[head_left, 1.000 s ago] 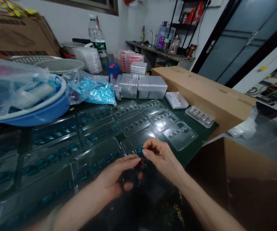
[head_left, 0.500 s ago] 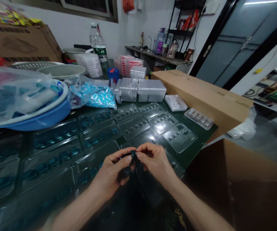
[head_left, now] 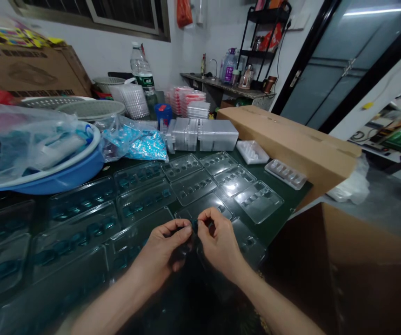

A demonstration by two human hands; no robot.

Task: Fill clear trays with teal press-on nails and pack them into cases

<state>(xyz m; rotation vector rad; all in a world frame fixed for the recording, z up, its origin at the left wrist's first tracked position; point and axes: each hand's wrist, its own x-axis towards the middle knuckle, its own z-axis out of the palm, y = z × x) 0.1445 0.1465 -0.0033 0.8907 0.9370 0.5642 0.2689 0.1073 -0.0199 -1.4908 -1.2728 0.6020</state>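
A small dark teal piece [head_left: 195, 226], too small to name further, sits between the fingertips of both hands. My left hand [head_left: 169, 239] pinches it from the left with thumb and forefinger. From the right, my right hand [head_left: 217, 237] closes thumb and fingers on its other side. Beneath and around the hands lie clear plastic blister trays with small moulded hollows. Teal pieces fill hollows in the tray on the left [head_left: 76, 232]. The tray at the right [head_left: 259, 201] shows clear hollows.
On the left stands a blue basin [head_left: 64, 176] under plastic film. Behind the trays are a bag of blue packets [head_left: 139, 142] and stacked clear boxes [head_left: 217, 135]. A long cardboard box [head_left: 291, 135] borders the table's right side. An open carton [head_left: 368, 246] stands lower right.
My right hand has turned slightly, its fingers more curled, and its fingertips have shifted a little on the teal piece. The view has tilted slightly upward. The trays stay in place.
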